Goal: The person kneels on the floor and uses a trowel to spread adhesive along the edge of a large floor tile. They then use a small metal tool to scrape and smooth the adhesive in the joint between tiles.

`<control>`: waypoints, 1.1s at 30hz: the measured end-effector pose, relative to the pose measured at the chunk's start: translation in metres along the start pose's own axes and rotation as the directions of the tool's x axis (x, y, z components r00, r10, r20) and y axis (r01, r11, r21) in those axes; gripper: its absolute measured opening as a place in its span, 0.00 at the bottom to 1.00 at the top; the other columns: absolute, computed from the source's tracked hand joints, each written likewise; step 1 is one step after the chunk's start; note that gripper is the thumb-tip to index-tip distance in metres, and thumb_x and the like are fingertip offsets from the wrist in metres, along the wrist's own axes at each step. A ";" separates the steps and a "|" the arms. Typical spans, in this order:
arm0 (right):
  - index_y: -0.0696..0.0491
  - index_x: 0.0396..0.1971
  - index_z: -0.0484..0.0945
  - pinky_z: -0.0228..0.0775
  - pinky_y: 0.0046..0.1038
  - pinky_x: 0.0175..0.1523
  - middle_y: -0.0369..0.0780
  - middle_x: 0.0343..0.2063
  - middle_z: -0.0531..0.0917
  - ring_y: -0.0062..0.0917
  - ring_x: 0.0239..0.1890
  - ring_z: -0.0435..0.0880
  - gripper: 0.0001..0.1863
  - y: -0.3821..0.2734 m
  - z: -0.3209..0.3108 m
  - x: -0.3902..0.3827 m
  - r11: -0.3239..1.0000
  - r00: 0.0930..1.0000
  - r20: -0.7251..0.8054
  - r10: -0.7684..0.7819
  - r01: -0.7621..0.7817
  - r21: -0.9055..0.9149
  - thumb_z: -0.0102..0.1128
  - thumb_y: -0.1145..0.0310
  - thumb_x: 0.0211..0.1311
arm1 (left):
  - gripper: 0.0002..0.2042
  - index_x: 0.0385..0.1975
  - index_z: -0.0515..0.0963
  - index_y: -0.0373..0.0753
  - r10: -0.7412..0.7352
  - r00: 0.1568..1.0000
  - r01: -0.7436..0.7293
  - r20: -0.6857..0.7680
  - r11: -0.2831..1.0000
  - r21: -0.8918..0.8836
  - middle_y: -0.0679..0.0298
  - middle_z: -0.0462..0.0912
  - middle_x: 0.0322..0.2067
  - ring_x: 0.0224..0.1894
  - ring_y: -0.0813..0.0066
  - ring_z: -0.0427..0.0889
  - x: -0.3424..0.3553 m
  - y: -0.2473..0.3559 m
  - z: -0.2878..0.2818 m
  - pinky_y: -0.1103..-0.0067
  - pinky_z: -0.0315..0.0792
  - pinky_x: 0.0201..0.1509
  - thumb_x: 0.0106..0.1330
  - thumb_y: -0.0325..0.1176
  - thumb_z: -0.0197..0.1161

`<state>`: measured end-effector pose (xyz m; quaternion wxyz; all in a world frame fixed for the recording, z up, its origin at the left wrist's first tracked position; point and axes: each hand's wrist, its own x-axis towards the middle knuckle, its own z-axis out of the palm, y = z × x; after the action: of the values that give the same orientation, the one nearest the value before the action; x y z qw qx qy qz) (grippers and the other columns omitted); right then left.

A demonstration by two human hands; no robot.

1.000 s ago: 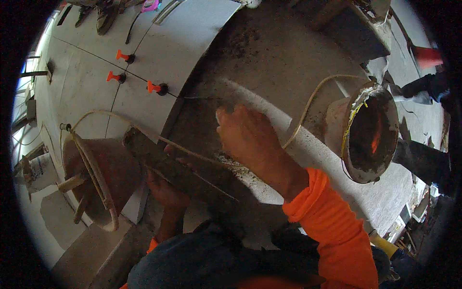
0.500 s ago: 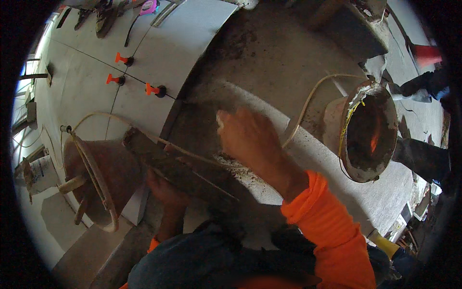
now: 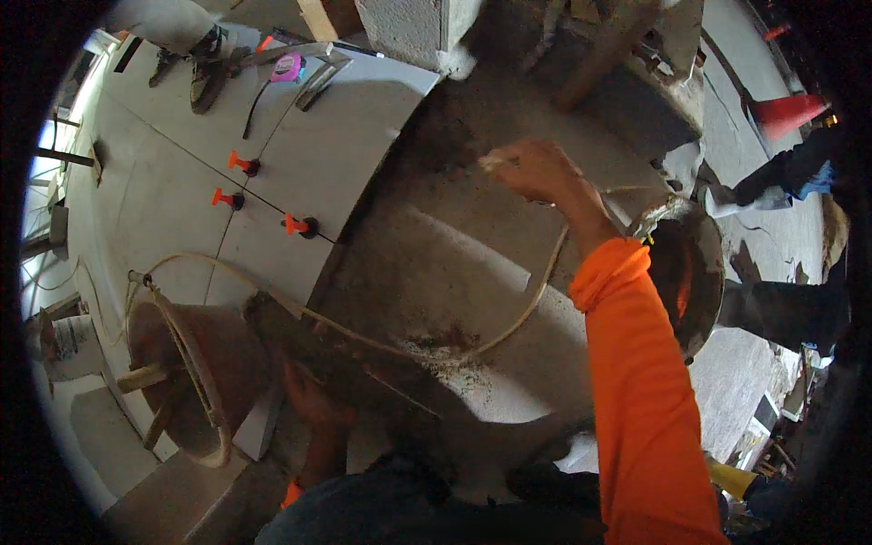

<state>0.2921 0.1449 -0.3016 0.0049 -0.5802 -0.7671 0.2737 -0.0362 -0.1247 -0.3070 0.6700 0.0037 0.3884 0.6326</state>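
My left hand (image 3: 316, 400) grips the lower edge of a long, dirt-caked dark board (image 3: 359, 363), its fingers partly hidden. My right hand (image 3: 531, 173) is raised over the dusty concrete patch (image 3: 445, 154) with fingers closed; what they hold, if anything, is unclear. To my left a worn bucket (image 3: 182, 354) lies tipped with wooden pieces in it. A second dirty bucket (image 3: 690, 282), at right, lies on its side behind my sleeve. A pale hose or cord (image 3: 518, 322) runs between them. Three orange levelling clips (image 3: 241, 163) stand on the white tiles (image 3: 173, 236).
A pink tape measure (image 3: 286, 68) and metal strips lie on the tiles near a person's boot (image 3: 207, 86). A concrete post (image 3: 400, 23) stands beyond. At right are other people's legs (image 3: 781, 313) and a red cone (image 3: 786, 115); debris lines the lower right edge.
My right hand and forearm have swung up and to the right, away from the board. The view has shifted, showing more of the post and cone. My left hand stays under the board.
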 end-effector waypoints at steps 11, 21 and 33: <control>0.49 0.41 0.85 0.78 0.41 0.44 0.49 0.37 0.86 0.44 0.39 0.86 0.18 -0.011 0.012 -0.018 0.947 0.924 -0.210 0.321 -0.317 0.053 0.53 0.54 0.62 | 0.28 0.62 0.70 0.40 0.057 0.998 -0.057 -0.037 0.998 0.004 0.61 0.80 0.50 0.46 0.62 0.81 0.001 0.001 0.014 0.60 0.75 0.54 0.73 0.54 0.41; 0.48 0.46 0.85 0.72 0.42 0.56 0.51 0.40 0.85 0.44 0.47 0.84 0.20 -0.067 0.062 -0.058 0.910 0.936 -0.085 0.342 -0.307 0.277 0.55 0.52 0.63 | 0.31 0.60 0.71 0.39 0.063 0.993 -0.050 0.104 0.990 -0.129 0.58 0.82 0.45 0.46 0.59 0.82 0.020 -0.010 0.020 0.62 0.76 0.50 0.72 0.59 0.40; 0.56 0.43 0.75 0.75 0.46 0.45 0.54 0.34 0.84 0.50 0.41 0.84 0.24 -0.048 -0.192 -0.277 0.811 0.812 -0.191 0.551 -0.576 -0.106 0.65 0.51 0.58 | 0.27 0.57 0.73 0.40 -0.019 0.999 0.024 0.028 0.977 -0.211 0.61 0.81 0.45 0.43 0.61 0.81 0.026 -0.011 0.079 0.64 0.76 0.49 0.74 0.55 0.41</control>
<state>0.4026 -0.0319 -0.0322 -0.0646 -0.7993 -0.5767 0.1560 0.0116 -0.0660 -0.2705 0.6783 -0.0638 0.3103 0.6630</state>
